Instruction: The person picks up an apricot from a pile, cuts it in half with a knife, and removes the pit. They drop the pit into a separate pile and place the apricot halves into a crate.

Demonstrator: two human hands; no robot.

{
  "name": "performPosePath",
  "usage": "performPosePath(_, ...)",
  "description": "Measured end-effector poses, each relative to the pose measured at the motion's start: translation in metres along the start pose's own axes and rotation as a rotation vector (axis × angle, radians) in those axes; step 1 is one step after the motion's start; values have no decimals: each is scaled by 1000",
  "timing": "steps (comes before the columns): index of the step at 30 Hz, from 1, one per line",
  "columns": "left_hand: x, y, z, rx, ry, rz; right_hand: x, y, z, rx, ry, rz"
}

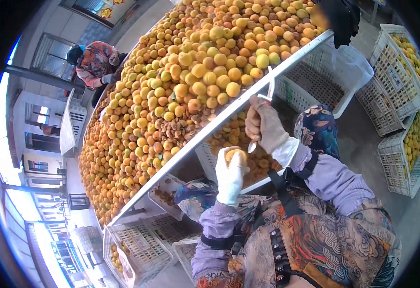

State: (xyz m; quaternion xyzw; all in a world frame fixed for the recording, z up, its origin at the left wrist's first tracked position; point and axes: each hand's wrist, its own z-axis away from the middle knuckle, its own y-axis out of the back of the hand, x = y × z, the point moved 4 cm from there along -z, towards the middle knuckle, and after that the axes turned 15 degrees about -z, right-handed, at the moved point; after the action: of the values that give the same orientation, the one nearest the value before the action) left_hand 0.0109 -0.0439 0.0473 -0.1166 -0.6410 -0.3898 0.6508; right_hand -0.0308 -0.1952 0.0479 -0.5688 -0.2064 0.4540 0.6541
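Observation:
My left hand [230, 180], in a white glove, has its fingers closed around an apricot [237, 154]. In my right hand [270, 126], whose glove is stained brown, is a small knife; its short blade [252, 146] points down toward the fruit, apart from it. Most of the handle is hidden by my fingers. Both hands are in front of the sloping table's metal edge [210, 132], above a crate holding cut apricot pieces [262, 168]. Whole apricots [186, 62] are heaped on the table, with a pile of brown pits [177, 129] close to its edge.
White crates of fruit [397, 81] are stacked at the right. Another crate [135, 242] stands at lower left, and a crate with a plastic liner [334, 77] sits under the table edge. Across the heap, a person [97, 65] bends over the table. A black-gloved hand [346, 21] shows at the top right.

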Motion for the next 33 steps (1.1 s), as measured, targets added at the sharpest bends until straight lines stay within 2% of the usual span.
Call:
performPosePath(1,2,9,-6,23,19,33,-7,0,-2,-19,43,18)
performPosePath(3,10,34,-25,68,-99,-7,-18,10,-8,44,56,56)
performPosePath(5,14,57,-43,173,-69,50,-25,17,-8,14,24,86)
performPosePath(9,13,100,-76,235,-17,62,-24,28,-12,67,-29,133)
performPosePath(12,9,116,-99,114,-84,323,-22,40,-18,96,-80,115)
performPosePath(15,2,124,-110,57,-50,400,-18,49,-21,138,-124,86)
performPosePath(20,-11,133,-113,130,14,203,-17,48,-18,163,-111,183)
performPosePath(25,-20,141,-119,280,167,37,-13,47,-19,182,-182,219)
performPosePath(32,-27,151,-126,326,232,73,-9,57,-21,199,-266,225)
performPosePath(33,-24,150,-127,302,163,46,-9,57,-21,200,-267,224)
